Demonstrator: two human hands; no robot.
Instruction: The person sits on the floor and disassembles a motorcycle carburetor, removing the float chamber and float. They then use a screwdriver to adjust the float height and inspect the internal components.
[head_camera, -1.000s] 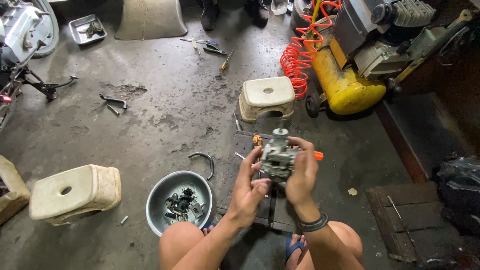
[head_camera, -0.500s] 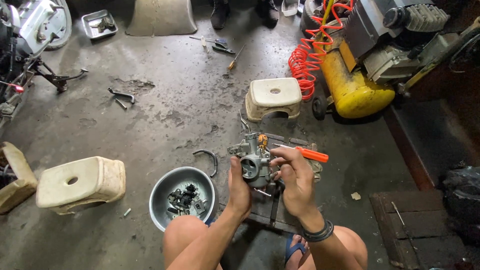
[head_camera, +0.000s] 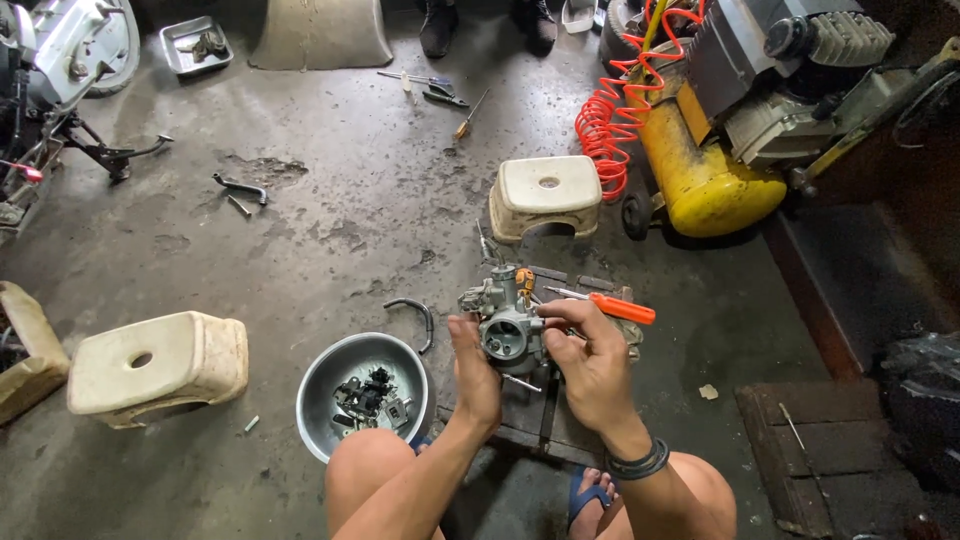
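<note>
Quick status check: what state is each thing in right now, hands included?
carburetor: held up off the floor between both hands
left hand: gripping the carburetor
right hand: on the carburetor
orange-handled screwdriver: lying across the right hand's fingers
metal bowl: upright, holding small parts
near stool: lying tipped

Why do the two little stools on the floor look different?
The near stool lies tipped on its side, so its holed top faces sideways; the far stool stands upright, its holed top facing up. The near stool sits left of the metal bowl; the far stool sits by the yellow air tank. Both are cream plastic and grimy.
</note>
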